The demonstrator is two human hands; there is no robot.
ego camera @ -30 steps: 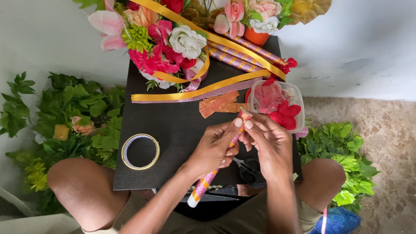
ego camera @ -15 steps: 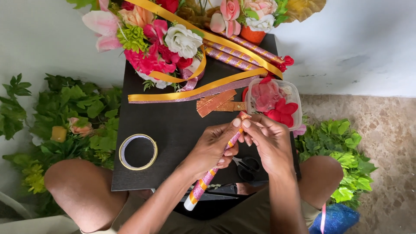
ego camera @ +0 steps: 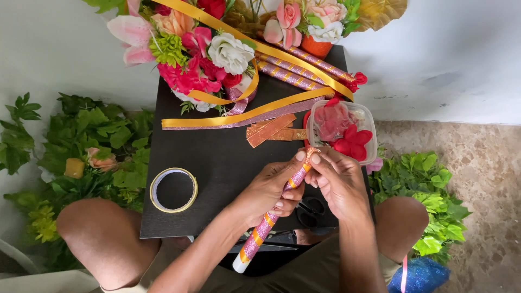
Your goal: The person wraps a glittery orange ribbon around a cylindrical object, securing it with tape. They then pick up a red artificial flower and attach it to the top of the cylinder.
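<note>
Now both hands hold the long pink glittery stick with orange stripes (ego camera: 271,217) above the black table (ego camera: 217,163), hardly moved since a moment ago. Left hand (ego camera: 268,192) wraps its middle; right hand (ego camera: 336,182) fingers pinch its top end, beside the clear plastic box of red petals (ego camera: 344,130).

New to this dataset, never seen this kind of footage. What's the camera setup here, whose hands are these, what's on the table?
There is no machine: one camera worn on a person's head looks down at their own two bare hands and knees. The left hand grips a stick wrapped in pink glitter and orange bands; the right hand pinches its upper end with the fingers. On the black table lie a tape roll, loose yellow ribbon, orange strips, scissors partly under the hands, a clear tub of red petals, and artificial flowers at the far edge. Green foliage lies on the floor.
</note>
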